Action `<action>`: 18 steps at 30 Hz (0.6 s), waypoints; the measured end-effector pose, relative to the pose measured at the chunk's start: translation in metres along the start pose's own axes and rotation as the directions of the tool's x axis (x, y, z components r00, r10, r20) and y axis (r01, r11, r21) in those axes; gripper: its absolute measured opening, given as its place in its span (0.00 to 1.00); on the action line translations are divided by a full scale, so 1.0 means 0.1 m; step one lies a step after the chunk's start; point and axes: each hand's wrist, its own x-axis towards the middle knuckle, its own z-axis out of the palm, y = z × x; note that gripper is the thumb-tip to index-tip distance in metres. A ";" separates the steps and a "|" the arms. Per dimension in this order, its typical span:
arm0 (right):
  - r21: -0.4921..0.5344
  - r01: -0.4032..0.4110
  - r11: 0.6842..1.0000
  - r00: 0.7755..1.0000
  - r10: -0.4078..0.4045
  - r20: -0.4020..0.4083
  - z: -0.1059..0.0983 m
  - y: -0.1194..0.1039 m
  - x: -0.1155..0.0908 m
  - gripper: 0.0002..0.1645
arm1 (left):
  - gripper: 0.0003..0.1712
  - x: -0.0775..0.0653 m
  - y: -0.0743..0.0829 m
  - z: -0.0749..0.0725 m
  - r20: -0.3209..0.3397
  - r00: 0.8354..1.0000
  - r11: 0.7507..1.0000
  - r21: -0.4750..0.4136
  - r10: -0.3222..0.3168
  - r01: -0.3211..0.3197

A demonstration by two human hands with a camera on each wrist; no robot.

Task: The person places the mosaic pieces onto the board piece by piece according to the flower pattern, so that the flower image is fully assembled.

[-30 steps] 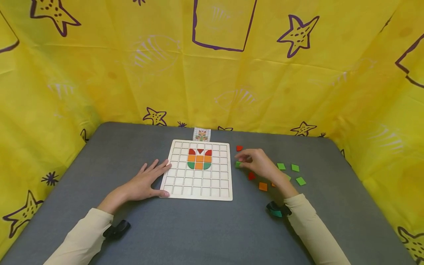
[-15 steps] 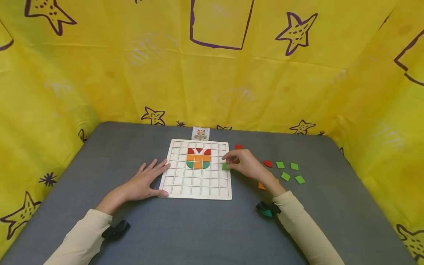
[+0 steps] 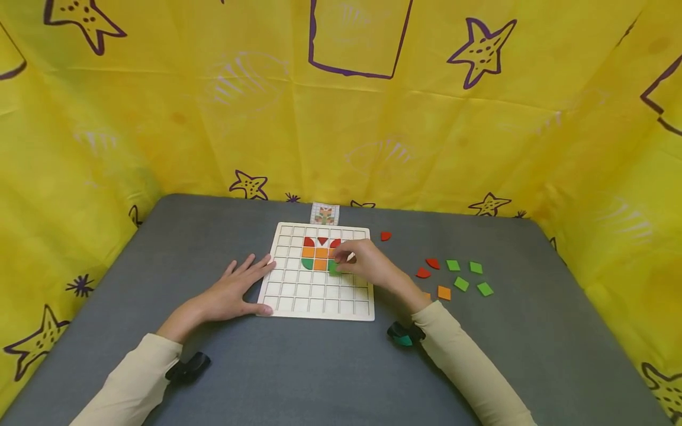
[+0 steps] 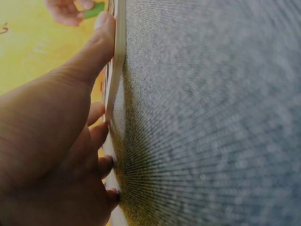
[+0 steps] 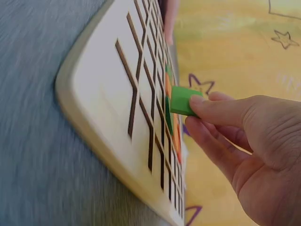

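A square wooden grid board (image 3: 298, 305) lies on the grey table, with red, orange and dark green pieces set in its upper middle cells. My right hand (image 3: 367, 263) is over the board and pinches a light green square tile (image 5: 184, 100) between thumb and fingers. In the head view that tile covers part of the dark green piece at the pattern's lower right. My left hand (image 3: 229, 294) rests with spread, straight fingers at the board's left edge; in the left wrist view its thumb (image 4: 101, 40) and fingertips touch the board's side.
A small printed pattern card (image 3: 324, 214) lies behind the board. To the right are several light green tiles (image 3: 461, 284), red pieces (image 3: 433, 263) and orange squares (image 3: 444, 293). A yellow patterned cloth (image 3: 341, 118) surrounds the table's back and sides.
My right hand has picked up the green tile from the table right of the board and carried it left over the board's middle. My left hand has stayed in place.
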 end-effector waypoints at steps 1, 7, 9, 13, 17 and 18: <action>0.002 0.006 1.000 1.000 -0.006 0.007 0.03 -0.02 0.02 0.12 | 0.59 0.00 0.00 0.00 0.000 1.000 1.000 -0.002 0.000 0.000; 0.007 0.016 1.000 0.999 -0.016 0.038 0.18 -0.10 0.13 0.12 | 0.59 -0.01 0.00 0.00 0.000 1.000 1.000 -0.003 0.002 -0.002; 0.001 0.010 1.000 0.999 -0.010 0.041 0.22 -0.12 0.16 0.12 | 0.59 -0.01 0.00 0.00 0.000 1.000 1.000 -0.003 0.002 -0.002; -0.013 -0.002 1.000 0.999 0.002 0.040 0.26 -0.14 0.19 0.12 | 0.59 -0.01 0.00 0.00 0.001 1.000 1.000 -0.003 0.002 -0.002; -0.007 -0.010 1.000 0.999 0.010 0.038 0.28 -0.14 0.19 0.12 | 0.59 -0.01 -0.02 0.00 -0.004 1.000 1.000 -0.001 0.005 -0.005; -0.007 -0.012 1.000 0.999 0.012 0.039 0.28 -0.14 0.19 0.12 | 0.59 -0.01 -0.02 0.00 -0.005 1.000 1.000 -0.002 0.005 -0.005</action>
